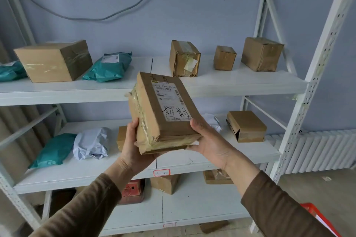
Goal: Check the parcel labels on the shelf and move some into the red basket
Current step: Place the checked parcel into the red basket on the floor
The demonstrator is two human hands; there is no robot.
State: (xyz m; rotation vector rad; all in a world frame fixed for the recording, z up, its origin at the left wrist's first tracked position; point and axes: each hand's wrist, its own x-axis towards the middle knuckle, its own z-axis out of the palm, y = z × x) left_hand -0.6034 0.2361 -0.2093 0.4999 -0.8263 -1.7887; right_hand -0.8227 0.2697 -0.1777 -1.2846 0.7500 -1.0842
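White metal shelf unit (240, 84) stocked with parcels, red basket (319, 219) glimpsed at lower right, labelled cardboard parcel (163, 111) held up before the middle shelf's front edge, gripped at its bottom corners by left hand (133, 146) and right hand (210, 140)

A grey cable (107, 17) droops across the wall above a white radiator (316, 152).

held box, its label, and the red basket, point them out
held box (152, 127), head view, on its taped left side
label (169, 100), head view, middle of the white sticker
red basket (319, 219), head view, on its rim at bottom right
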